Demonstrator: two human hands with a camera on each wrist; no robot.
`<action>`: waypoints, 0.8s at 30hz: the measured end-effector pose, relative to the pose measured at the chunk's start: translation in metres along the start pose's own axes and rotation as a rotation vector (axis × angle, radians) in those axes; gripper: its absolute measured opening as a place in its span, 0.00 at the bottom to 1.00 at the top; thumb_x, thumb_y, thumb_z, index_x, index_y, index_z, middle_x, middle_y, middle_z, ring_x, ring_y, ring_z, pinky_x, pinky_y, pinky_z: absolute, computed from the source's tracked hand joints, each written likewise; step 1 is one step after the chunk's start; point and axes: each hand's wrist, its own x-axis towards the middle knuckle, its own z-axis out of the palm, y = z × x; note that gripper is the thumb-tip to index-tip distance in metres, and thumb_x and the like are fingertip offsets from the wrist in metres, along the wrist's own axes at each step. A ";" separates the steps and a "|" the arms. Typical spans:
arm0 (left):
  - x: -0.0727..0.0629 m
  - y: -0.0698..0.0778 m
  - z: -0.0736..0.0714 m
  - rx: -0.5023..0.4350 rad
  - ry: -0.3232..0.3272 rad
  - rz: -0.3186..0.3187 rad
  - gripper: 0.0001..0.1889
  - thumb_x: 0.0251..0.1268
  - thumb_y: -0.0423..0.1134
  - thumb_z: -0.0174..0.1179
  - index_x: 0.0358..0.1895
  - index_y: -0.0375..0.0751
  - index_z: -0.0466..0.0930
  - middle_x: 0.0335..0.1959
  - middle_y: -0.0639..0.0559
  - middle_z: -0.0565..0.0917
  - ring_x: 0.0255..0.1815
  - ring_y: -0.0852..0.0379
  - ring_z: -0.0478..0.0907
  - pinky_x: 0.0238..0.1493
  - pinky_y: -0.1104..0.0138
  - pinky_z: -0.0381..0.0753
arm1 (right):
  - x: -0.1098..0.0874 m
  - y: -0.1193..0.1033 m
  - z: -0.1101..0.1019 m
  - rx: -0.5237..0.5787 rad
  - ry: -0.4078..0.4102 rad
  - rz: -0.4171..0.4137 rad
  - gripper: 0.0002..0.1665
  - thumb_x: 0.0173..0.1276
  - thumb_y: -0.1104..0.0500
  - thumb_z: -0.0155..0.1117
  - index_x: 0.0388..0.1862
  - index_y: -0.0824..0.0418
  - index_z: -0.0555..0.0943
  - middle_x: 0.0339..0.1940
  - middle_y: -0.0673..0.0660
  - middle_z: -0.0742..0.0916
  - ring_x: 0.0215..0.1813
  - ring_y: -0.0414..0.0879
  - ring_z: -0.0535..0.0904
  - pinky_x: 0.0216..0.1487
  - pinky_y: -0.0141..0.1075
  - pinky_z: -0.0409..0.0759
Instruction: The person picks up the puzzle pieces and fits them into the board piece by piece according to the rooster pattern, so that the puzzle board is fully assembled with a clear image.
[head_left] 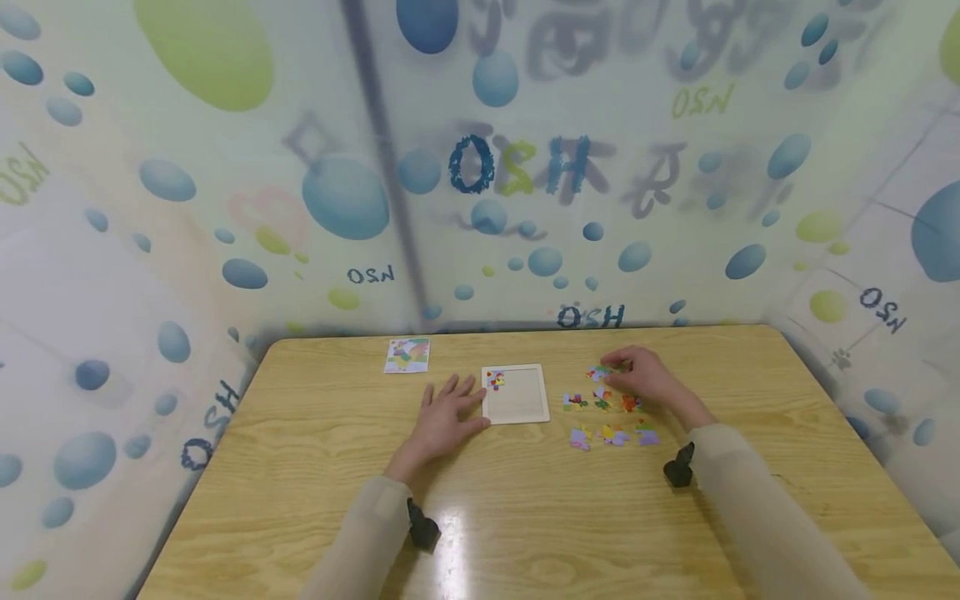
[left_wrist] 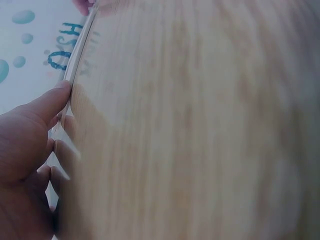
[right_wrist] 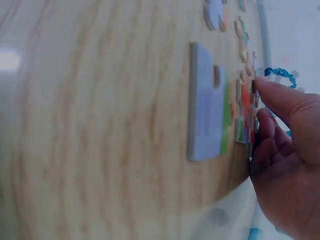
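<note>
Pcs are looking light & stiff, prob. thin board or wood; a lilac-and-green piece (right_wrist: 205,105) is showing a flat, squared edge in the R wrist view. They're likely sliding easily on the table (head_left: 525,508), and the narrow knobs are perhaps the fragile bits, so best hold = thumb + index on opp. straight edges or the wide body, not the tabs. The shallow tray (head_left: 517,404) is prob. light too & apt to skid w/o a hand bracing its rim.

Position: R hand (head_left: 647,375) is bending over the far row, thumb & index tips right at the top-row piece (head_left: 597,374); fingers are curling, but they're hiding part of it, so can't tell if it's actually pinched or just touched. Other loose pcs are lying just below/nearer the person, incl. an orange-red piece (head_left: 632,403) close under that hand.

L hand (head_left: 442,421) is resting w/ fingers spread, gripping nothing, thumb tip touching the tray's L edge. Tray is sitting betw. the hands, w/ a placed piece (head_left: 496,380) in its far L corner. Picture card (head_left: 407,356) is lying beyond L hand, apart from tray.
</note>
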 end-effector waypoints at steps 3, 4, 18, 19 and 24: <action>0.000 0.000 0.000 -0.001 0.000 0.001 0.30 0.71 0.51 0.65 0.72 0.45 0.74 0.79 0.45 0.63 0.83 0.41 0.46 0.77 0.38 0.30 | 0.003 0.001 0.002 -0.034 0.004 -0.013 0.20 0.74 0.60 0.65 0.61 0.70 0.82 0.58 0.70 0.80 0.56 0.62 0.77 0.54 0.55 0.79; 0.000 0.000 0.000 -0.002 0.000 -0.001 0.30 0.71 0.51 0.65 0.73 0.45 0.74 0.79 0.45 0.63 0.83 0.41 0.46 0.77 0.38 0.30 | 0.004 0.001 0.003 -0.045 0.007 -0.013 0.20 0.74 0.60 0.66 0.60 0.70 0.82 0.57 0.69 0.81 0.54 0.61 0.77 0.53 0.54 0.79; 0.000 -0.002 0.002 -0.005 -0.002 -0.003 0.30 0.71 0.52 0.65 0.72 0.45 0.75 0.79 0.45 0.63 0.83 0.41 0.46 0.77 0.38 0.31 | 0.001 -0.004 0.006 0.003 0.081 0.045 0.17 0.73 0.63 0.66 0.55 0.71 0.79 0.47 0.65 0.84 0.48 0.57 0.79 0.51 0.50 0.78; 0.000 -0.002 0.002 -0.006 -0.002 -0.002 0.30 0.71 0.52 0.65 0.72 0.45 0.75 0.79 0.45 0.63 0.83 0.41 0.46 0.77 0.38 0.31 | 0.000 -0.004 0.006 0.009 0.088 0.052 0.16 0.73 0.63 0.66 0.54 0.71 0.79 0.47 0.64 0.84 0.48 0.57 0.79 0.51 0.50 0.79; 0.001 -0.003 0.002 -0.002 0.001 0.003 0.30 0.71 0.52 0.64 0.72 0.45 0.75 0.79 0.45 0.63 0.83 0.41 0.46 0.77 0.38 0.31 | -0.002 -0.006 0.004 0.036 0.102 0.069 0.12 0.73 0.63 0.66 0.50 0.70 0.79 0.44 0.63 0.84 0.46 0.55 0.80 0.48 0.45 0.79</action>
